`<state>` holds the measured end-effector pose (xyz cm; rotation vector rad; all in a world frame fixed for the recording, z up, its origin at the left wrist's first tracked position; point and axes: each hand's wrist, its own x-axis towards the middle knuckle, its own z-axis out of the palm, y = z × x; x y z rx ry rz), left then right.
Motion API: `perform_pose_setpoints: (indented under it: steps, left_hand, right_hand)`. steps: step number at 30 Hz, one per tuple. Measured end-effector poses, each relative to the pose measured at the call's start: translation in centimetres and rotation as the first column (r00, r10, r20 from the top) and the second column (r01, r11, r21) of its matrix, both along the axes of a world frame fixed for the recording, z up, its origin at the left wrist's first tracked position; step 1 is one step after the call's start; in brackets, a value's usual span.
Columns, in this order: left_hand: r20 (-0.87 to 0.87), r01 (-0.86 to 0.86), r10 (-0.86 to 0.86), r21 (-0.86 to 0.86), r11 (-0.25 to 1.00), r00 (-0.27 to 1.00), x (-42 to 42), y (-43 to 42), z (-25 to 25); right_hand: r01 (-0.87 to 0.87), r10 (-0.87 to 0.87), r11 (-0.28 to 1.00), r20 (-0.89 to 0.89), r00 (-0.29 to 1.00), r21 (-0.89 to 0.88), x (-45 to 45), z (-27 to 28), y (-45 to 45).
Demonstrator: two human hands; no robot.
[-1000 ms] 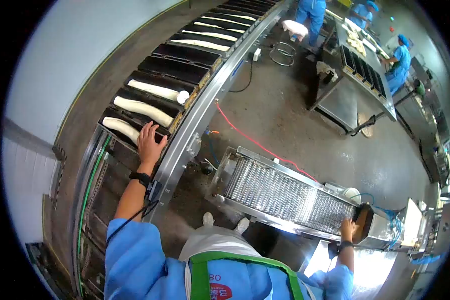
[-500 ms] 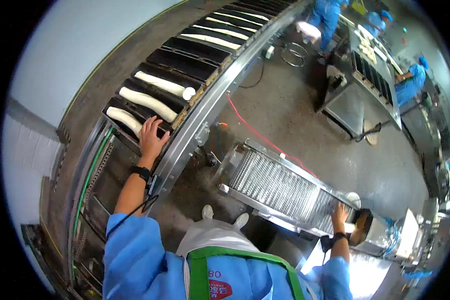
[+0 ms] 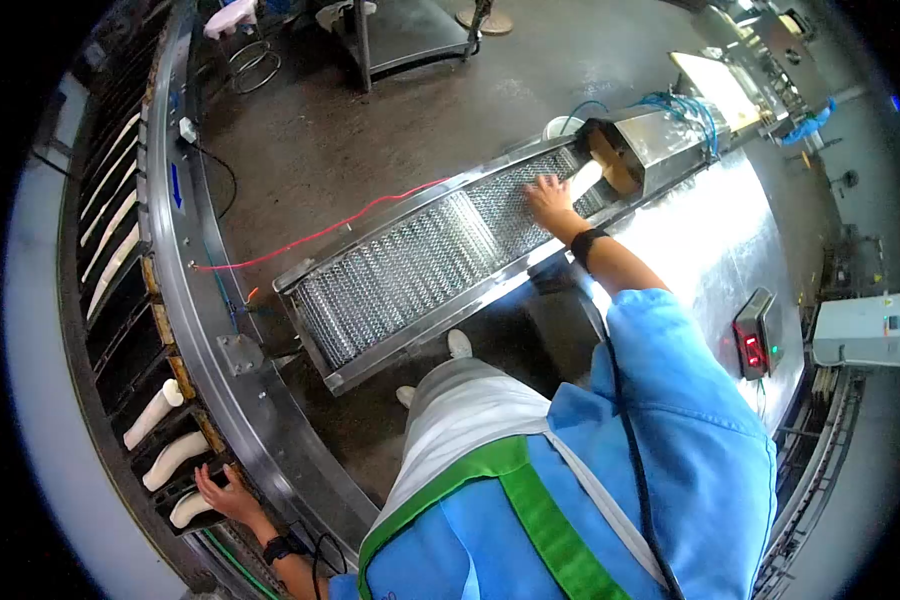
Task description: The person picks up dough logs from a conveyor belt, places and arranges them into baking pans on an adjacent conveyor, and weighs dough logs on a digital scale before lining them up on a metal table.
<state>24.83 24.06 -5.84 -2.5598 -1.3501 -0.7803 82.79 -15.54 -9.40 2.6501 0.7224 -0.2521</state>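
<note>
From where I stand, the person's left hand [image 3: 227,492] is open, fingers spread and slightly bent at the edge of the end baking pan [image 3: 210,519], just beside the near dough strip [image 3: 188,509] lying in it. I can't tell whether the fingertips touch that dough. The right hand [image 3: 552,203] is open too, palm down and fingers spread over the mesh belt [image 3: 410,270]; right beside it a pale dough piece [image 3: 584,180] lies at the mouth of the metal housing [image 3: 660,145], though I can't make out whether hand and dough touch.

Beyond the left hand, a curved dough strip [image 3: 175,460] and a shorter dough roll [image 3: 153,415] lie in the next pans, and longer, thinner strips [image 3: 115,268] lie further up the line. A steel rail [image 3: 205,290] runs alongside the pans. A red hose [image 3: 320,236] trails from it past the belt's far side, and a white bucket [image 3: 562,127] stands behind the belt near the housing. Over on the steel table [image 3: 710,240] sits a scale [image 3: 752,340] with red lit digits
</note>
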Motion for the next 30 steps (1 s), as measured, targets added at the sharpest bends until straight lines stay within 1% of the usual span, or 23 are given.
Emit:
perform_pose_setpoints:
  steps: [2,3,4,5,6,7,8,9,10,11,13,15,17,20,21,22,23,24,26,27,28,29,30]
  left_hand:
    - [-0.022,-0.064,0.062,-0.075,0.995,0.998,-0.9,-2.3,1.2]
    - [-0.054,-0.117,0.111,-0.13,0.985,0.992,-0.9,-3.1,2.1]
    - [-0.003,-0.08,0.081,-0.18,0.98,0.997,-0.7,-3.4,2.7]
    - [-0.064,-0.136,0.127,-0.157,0.978,0.99,-2.5,-3.6,2.6]
    - [0.097,-0.078,0.104,-0.242,0.967,0.99,-4.3,-3.4,2.0]
    - [-0.021,-0.191,0.194,-0.306,0.932,0.981,-4.3,-3.7,4.4]
    - [-0.051,-0.124,0.115,-0.247,0.961,0.992,-6.4,-2.7,3.8]
    - [-0.008,-0.081,0.082,-0.219,0.972,0.997,-8.7,-2.3,3.2]
    - [-0.002,-0.116,0.12,-0.268,0.956,0.993,-10.4,-2.9,4.0]
    - [0.019,-0.107,0.12,-0.321,0.941,0.993,-11.2,-3.1,4.1]
    - [-0.028,-0.153,0.152,-0.305,0.94,0.988,-14.4,-4.7,2.9]
    - [0.022,-0.163,0.176,-0.276,0.947,0.984,-15.1,-4.7,2.8]
    - [0.02,-0.166,0.173,-0.176,0.97,0.985,-14.6,-3.8,3.4]
    - [0.017,-0.157,0.166,-0.232,0.96,0.986,-12.4,-1.8,5.9]
    - [0.023,-0.165,0.175,-0.225,0.96,0.984,-11.6,-0.7,6.0]
    - [-0.071,-0.154,0.139,-0.3,0.941,0.988,-10.8,0.6,6.1]
    - [-0.162,-0.152,0.096,-0.376,0.914,0.982,-10.1,1.6,6.2]
    - [-0.159,-0.16,0.107,-0.372,0.914,0.981,-9.1,2.4,6.4]
    - [-0.501,-0.325,-0.021,-0.591,0.738,0.865,-7.7,3.5,6.7]
    - [-0.501,-0.332,-0.011,-0.589,0.737,0.865,-8.0,3.3,6.2]
    - [-0.5,-0.345,0.034,-0.544,0.765,0.865,-8.3,3.1,5.4]
    - [-0.499,-0.358,0.073,-0.504,0.786,0.864,-8.7,2.8,4.5]
    - [-0.499,-0.362,0.026,-0.59,0.722,0.866,-9.4,3.0,4.0]
  right_hand:
    - [-0.007,0.014,0.997,-0.085,0.996,0.08,-0.6,-0.6,0.0]
    - [-0.209,0.209,0.978,-0.002,0.978,-0.014,-0.3,-3.5,-1.5]
    - [-0.517,0.537,0.79,-0.035,0.843,-0.33,-0.3,-5.7,-3.4]
    - [-0.537,0.54,0.838,0.014,0.841,-0.097,-2.0,-5.8,-4.0]
    - [-0.641,0.649,0.735,-0.046,0.76,-0.221,-4.3,-3.2,-2.4]
    - [-0.429,0.43,0.899,-0.008,0.903,-0.088,-7.0,-1.8,-0.8]
    - [-0.443,0.442,0.896,-0.066,0.895,-0.011,-6.8,-2.9,-1.2]
    - [-0.567,0.565,0.824,-0.103,0.819,0.005,-5.2,-5.3,-2.4]
    - [-0.371,0.39,0.92,-0.185,0.902,0.128,-9.5,1.5,2.0]
    - [-0.267,0.339,0.925,-0.269,0.902,0.269,-9.8,4.3,2.3]
    - [-0.241,0.302,0.931,-0.207,0.931,0.274,-12.1,11.3,5.7]
    - [-0.059,0.369,0.757,-0.352,0.86,0.65,-8.3,13.5,4.9]
    - [-0.046,0.442,0.548,-0.242,0.864,0.835,-16.8,24.3,9.9]
    - [0.04,0.533,0.457,-0.309,0.788,0.888,-19.6,30.5,12.6]
    - [0.053,0.634,0.358,-0.284,0.719,0.932,-20.5,31.7,13.7]
    - [0.077,0.726,0.257,-0.245,0.642,0.963,-21.6,32.4,15.0]
    - [0.069,0.741,0.17,-0.173,0.649,0.983,-23.5,32.6,16.9]
    - [0.06,0.75,0.081,-0.101,0.654,0.995,-25.5,32.8,18.9]
    - [0.173,0.828,0.066,-0.15,0.54,0.983,-28.5,32.3,23.1]
    - [0.208,0.883,0.046,-0.137,0.449,0.977,-30.4,31.6,25.3]
    - [0.222,0.886,0.065,-0.158,0.436,0.973,-33.0,31.1,27.3]
    - [0.394,0.896,0.125,-0.274,0.35,0.911,-35.8,30.3,29.1]
    - [0.385,0.904,0.15,-0.284,0.319,0.911,-37.8,28.5,31.4]
